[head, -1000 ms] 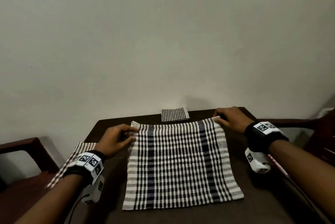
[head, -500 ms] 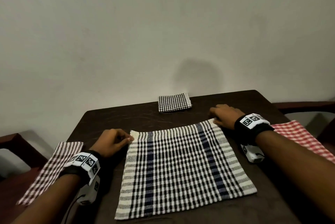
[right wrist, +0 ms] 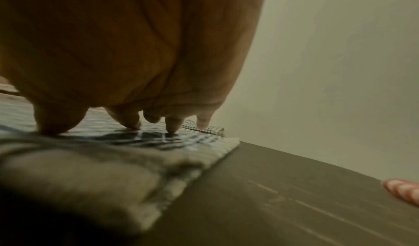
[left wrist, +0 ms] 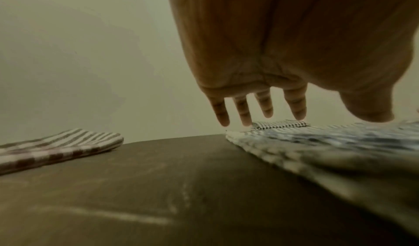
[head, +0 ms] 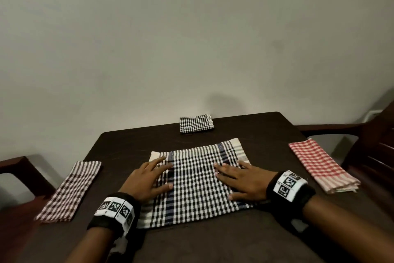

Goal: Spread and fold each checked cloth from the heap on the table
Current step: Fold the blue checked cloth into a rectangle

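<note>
Both hands, left hand (head: 147, 179) and right hand (head: 243, 181), press flat, fingers spread, on the black-checked cloth (head: 194, 186).

Right wrist view. The right hand (right wrist: 127, 56) fills the upper left, palm down, its fingertips (right wrist: 173, 128) pressing on the blurred checked cloth (right wrist: 127, 160) spread on the dark desk (right wrist: 283, 196). Beyond lies a small folded black-and-white cloth (right wrist: 209, 129); a red-checked cloth (right wrist: 403, 190) shows at the right edge.

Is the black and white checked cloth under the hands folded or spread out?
Spread flat, it seems: the black and white checked cloth lies on the table under the left hand and right hand.
</note>
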